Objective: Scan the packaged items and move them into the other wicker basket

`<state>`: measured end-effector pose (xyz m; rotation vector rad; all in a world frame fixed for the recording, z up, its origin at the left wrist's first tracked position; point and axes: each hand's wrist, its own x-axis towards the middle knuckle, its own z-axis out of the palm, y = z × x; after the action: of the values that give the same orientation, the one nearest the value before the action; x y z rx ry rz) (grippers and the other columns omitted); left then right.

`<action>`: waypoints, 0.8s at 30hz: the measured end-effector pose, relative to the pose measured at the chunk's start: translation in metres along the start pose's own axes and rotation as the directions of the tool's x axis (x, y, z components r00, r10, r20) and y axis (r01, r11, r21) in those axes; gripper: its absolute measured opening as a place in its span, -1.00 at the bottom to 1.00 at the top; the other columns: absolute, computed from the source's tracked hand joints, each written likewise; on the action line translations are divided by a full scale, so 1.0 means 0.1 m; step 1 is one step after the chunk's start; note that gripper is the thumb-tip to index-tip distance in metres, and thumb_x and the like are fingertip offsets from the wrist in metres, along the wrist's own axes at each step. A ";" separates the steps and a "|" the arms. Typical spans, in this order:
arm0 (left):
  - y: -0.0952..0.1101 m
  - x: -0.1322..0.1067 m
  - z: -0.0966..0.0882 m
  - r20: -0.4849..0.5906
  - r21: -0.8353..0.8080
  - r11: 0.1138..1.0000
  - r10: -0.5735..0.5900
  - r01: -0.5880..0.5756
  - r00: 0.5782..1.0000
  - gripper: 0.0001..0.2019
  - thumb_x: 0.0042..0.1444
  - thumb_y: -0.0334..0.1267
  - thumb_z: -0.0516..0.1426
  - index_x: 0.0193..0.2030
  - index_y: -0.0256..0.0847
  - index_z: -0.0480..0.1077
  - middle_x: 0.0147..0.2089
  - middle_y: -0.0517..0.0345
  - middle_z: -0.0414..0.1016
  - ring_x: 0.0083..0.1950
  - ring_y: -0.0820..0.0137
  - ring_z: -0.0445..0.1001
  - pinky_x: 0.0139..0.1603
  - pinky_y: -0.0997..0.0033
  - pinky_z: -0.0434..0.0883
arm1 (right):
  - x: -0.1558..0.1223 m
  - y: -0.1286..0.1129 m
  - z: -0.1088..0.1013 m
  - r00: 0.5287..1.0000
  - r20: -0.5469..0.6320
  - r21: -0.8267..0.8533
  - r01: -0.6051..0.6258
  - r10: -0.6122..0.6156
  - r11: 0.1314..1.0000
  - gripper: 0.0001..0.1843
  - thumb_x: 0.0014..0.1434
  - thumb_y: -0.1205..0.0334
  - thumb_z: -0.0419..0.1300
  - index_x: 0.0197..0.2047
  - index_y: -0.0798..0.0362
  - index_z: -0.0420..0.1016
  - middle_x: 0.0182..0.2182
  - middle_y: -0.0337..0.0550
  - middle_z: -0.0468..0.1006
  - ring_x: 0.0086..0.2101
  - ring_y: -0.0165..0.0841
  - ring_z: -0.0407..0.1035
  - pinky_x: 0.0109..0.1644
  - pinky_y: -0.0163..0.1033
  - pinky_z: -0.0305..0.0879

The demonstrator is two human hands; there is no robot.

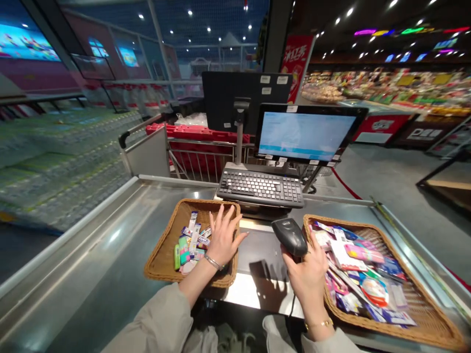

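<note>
My left hand (223,234) hovers open, fingers spread, over the left wicker basket (165,245), which holds several small packets (191,240). My right hand (307,274) is wrapped round the grip of a black barcode scanner (290,235), held between the two baskets with its head pointing away from me. The right wicker basket (423,309) is heaped with several colourful packaged goods (360,274), just right of that hand.
A keyboard (262,186) and lit monitor (305,133) stand behind the baskets on the steel checkout counter (99,274). A second screen's back (235,98) and a red shopping trolley (198,147) lie beyond. Stacked bottled-water packs sit at left, shop aisles at right.
</note>
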<state>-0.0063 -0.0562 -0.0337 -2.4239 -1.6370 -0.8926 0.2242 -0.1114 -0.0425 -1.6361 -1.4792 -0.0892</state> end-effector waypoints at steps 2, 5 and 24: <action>-0.12 -0.07 -0.04 -0.001 0.018 0.999 -0.030 0.030 1.000 -0.53 0.25 -0.06 0.07 0.26 -0.13 0.26 0.41 -0.11 0.11 0.49 -0.01 -0.21 0.35 -0.43 -0.15 | -0.01 -0.08 0.08 1.000 0.020 0.028 0.016 -0.017 0.999 -0.61 0.11 -0.05 0.14 -0.18 0.09 0.52 -0.01 0.11 0.52 0.22 -0.01 0.16 0.26 0.21 -0.01; -0.30 -0.17 -0.08 -0.003 0.042 0.997 -0.063 0.063 0.998 -0.54 0.24 -0.08 0.08 0.25 -0.15 0.28 0.41 -0.13 0.12 0.49 -0.02 -0.21 0.34 -0.41 -0.08 | -0.04 -0.18 0.19 0.995 0.087 0.046 0.037 -0.040 0.998 -0.65 0.11 -0.03 0.14 -0.19 0.06 0.52 -0.05 0.06 0.54 0.24 -0.02 0.13 0.27 0.22 -0.05; -0.95 -0.70 -0.08 0.101 0.136 0.977 -0.180 0.165 0.979 -0.50 0.21 -0.06 0.09 0.25 -0.18 0.29 0.40 -0.16 0.14 0.47 -0.07 -0.12 0.34 -0.40 -0.06 | -0.26 -0.49 0.44 0.912 0.382 0.063 0.133 -0.147 0.989 -0.75 0.06 0.15 0.17 -0.20 -0.02 0.55 0.06 -0.16 0.52 0.30 -0.06 0.01 0.31 0.28 -0.20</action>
<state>-0.1104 -0.0762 -0.0856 -2.3135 -1.9058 -0.6592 0.1546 -0.1091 -0.0567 -1.5767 -1.8858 0.1920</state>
